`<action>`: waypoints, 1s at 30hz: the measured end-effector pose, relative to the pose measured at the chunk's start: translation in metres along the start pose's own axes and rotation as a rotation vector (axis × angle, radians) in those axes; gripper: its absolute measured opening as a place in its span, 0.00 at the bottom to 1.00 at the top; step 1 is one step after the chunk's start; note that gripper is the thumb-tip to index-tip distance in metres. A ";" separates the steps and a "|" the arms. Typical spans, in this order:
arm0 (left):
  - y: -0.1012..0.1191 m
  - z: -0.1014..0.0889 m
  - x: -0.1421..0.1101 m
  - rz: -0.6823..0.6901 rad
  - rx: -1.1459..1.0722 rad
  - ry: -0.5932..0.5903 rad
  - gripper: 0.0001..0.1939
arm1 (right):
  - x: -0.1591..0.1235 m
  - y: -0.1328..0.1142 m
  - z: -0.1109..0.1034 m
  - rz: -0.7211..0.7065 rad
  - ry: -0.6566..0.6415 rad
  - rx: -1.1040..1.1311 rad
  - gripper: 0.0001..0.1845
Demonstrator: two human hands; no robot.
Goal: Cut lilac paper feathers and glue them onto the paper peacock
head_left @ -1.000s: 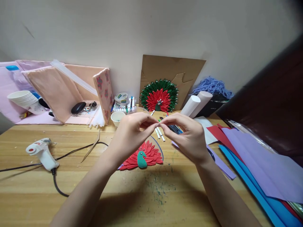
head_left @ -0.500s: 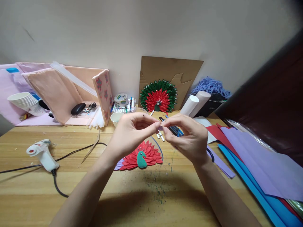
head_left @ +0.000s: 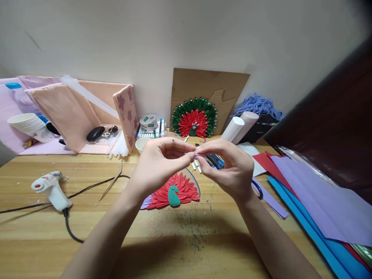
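My left hand (head_left: 162, 161) and my right hand (head_left: 225, 164) meet above the table, fingertips pinched together. Between them is a small purple piece (head_left: 197, 155), mostly hidden by the fingers; it looks like paper or felt. Below and behind my left hand lies a peacock craft (head_left: 186, 190) with layered red petals, some purple ones at its left, and a green bird body (head_left: 174, 196) at the front. A clear, blue-rimmed sheet edge shows around its right side.
At left lie a white glue gun (head_left: 52, 190) with a black cord and tweezers (head_left: 112, 180). A finished green-and-red peacock (head_left: 194, 118) leans on cardboard (head_left: 200, 83). Purple sheets (head_left: 322, 201) and blue sheets (head_left: 302, 221) lie at right. Markers and a paper cup (head_left: 142, 145) stand behind my hands.
The fingers have shifted slightly around the purple piece, a thin edge of which now shows between the fingertips. Both hands stay in nearly the same place.
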State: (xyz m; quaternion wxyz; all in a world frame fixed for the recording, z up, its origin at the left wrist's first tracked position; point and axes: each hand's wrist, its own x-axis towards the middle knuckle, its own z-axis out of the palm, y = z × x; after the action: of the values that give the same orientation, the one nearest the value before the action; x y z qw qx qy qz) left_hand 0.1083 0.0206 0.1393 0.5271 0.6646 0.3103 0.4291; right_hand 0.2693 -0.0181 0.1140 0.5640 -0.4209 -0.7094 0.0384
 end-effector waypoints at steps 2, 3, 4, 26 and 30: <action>0.000 0.002 -0.001 0.029 0.033 0.027 0.09 | 0.001 -0.001 0.001 0.121 0.004 0.077 0.05; -0.001 0.003 -0.001 0.044 0.043 0.037 0.09 | 0.001 -0.002 0.001 0.172 -0.003 0.114 0.03; -0.001 0.003 -0.002 0.059 0.047 0.042 0.10 | 0.002 -0.002 0.001 0.213 -0.016 0.146 0.02; -0.012 0.004 0.009 0.081 0.012 0.084 0.06 | 0.008 0.006 -0.017 0.397 -0.062 0.226 0.05; -0.012 0.007 0.007 0.086 -0.009 0.043 0.06 | 0.006 0.003 -0.012 0.400 -0.089 0.285 0.03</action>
State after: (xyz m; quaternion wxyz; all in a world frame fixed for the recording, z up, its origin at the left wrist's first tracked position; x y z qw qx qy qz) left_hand 0.1182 0.0264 0.1292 0.5044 0.6655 0.2910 0.4669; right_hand 0.2808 -0.0175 0.1213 0.5669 -0.4672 -0.6236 0.2674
